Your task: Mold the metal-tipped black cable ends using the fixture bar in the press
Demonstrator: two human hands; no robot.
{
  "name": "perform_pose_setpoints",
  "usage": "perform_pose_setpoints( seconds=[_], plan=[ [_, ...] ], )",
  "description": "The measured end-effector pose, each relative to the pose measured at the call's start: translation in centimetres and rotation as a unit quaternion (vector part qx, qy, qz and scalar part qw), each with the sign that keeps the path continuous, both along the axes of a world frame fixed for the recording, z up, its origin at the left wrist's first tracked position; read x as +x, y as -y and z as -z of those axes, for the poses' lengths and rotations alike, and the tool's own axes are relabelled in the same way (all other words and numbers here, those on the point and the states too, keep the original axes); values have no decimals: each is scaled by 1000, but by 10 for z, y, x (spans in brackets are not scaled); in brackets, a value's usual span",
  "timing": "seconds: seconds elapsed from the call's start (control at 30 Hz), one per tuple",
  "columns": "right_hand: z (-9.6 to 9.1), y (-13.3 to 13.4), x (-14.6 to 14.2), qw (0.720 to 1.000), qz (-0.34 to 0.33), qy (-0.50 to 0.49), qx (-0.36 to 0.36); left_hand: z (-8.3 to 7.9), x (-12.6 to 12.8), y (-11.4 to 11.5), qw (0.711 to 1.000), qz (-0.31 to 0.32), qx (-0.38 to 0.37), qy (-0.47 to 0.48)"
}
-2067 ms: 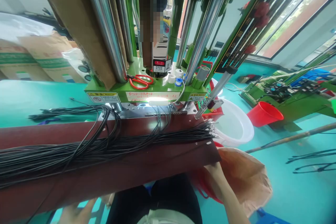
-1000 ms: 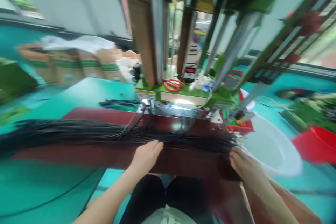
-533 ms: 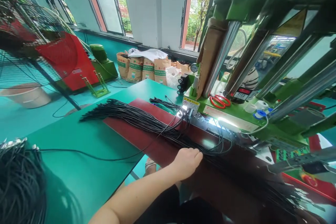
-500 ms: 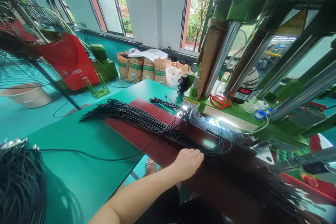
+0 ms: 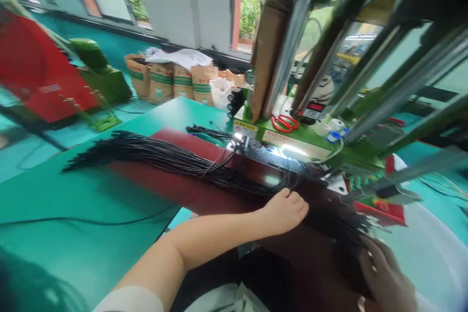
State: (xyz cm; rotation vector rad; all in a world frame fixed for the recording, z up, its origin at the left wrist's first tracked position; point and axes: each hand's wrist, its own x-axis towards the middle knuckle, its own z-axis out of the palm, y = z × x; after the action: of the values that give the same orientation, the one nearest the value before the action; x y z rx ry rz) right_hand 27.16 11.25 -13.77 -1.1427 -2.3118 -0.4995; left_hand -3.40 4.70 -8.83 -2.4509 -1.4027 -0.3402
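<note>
A long bundle of thin black cables [image 5: 157,153] runs across the dark red board [image 5: 164,192], from the green table at left toward the lower right. My left hand [image 5: 287,212] is closed over the bundle near its middle, knuckles up. Beside the bundle's right end, where silvery tips [image 5: 373,224] show, my right hand [image 5: 383,270] is dark and smeared by motion; its finger grip is unclear. Loops of cable lie by the lit metal plate [image 5: 281,156] at the foot of the green press.
The green press [image 5: 318,141] with its upright columns stands beyond the board, red-handled scissors [image 5: 284,123] on its base. A smaller cable bunch [image 5: 208,131] lies on the green table [image 5: 91,200]. Paper sacks [image 5: 161,83] line the wall. A red tray [image 5: 383,212] is at right.
The view has swung right and blurred. My left hand has shifted right along the cables. My right hand, barely visible at the lower right corner before, now shows more fully.
</note>
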Motion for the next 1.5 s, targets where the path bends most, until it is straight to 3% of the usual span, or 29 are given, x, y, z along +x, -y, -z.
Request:
perform_pose_setpoints(
  seconds=[0.13,0.3,0.37,0.43,0.47,0.5,0.53,0.6,0.67,0.73,0.8,0.9,1.07,1.13,1.27,1.33,1.43,1.5],
  plan=[
    [-12,36,-17,999,9,-12,-51,6,20,-18,997,41,-69,-22],
    [-21,63,-30,984,11,-101,-146,-3,19,-26,992,28,-116,-42],
    [-27,73,-38,971,1,-158,-179,-7,16,-27,993,19,-113,-39],
    [-32,83,-50,940,-21,-243,-241,-9,14,-26,995,4,-100,-20],
    [-32,86,-58,908,-33,-301,-290,-9,13,-25,996,-5,-94,-7],
    [-32,89,-67,860,-47,-366,-353,-8,12,-24,996,-14,-87,6],
    [-32,89,-77,791,-65,-436,-424,-8,11,-22,996,-23,-83,17],
    [-30,86,-97,611,-114,-558,-551,-8,9,-18,997,-30,-68,26],
    [-30,77,-114,447,-181,-633,-606,-11,6,-14,999,-20,-34,25],
    [-32,66,-126,348,-240,-677,-602,-16,1,-10,999,-5,17,37],
    [-36,56,-133,306,-271,-698,-588,-20,-4,-9,995,4,68,75],
    [-38,47,-138,293,-286,-707,-576,-21,-6,-14,987,15,81,138],
    [-33,42,-139,245,-264,-787,-501,-2,4,-25,991,16,-85,103],
    [-39,45,-136,273,-273,-799,-462,6,6,-25,986,15,-146,84],
    [-71,51,-124,412,-261,-787,-379,11,6,-17,972,19,-198,124],
    [-87,52,-116,456,-247,-771,-369,10,5,-7,966,36,-208,151],
    [-97,48,-109,466,-274,-706,-456,9,-4,14,934,114,-276,198],
    [-93,48,-109,440,-306,-633,-558,8,-15,32,890,134,-342,270]
  ],
)
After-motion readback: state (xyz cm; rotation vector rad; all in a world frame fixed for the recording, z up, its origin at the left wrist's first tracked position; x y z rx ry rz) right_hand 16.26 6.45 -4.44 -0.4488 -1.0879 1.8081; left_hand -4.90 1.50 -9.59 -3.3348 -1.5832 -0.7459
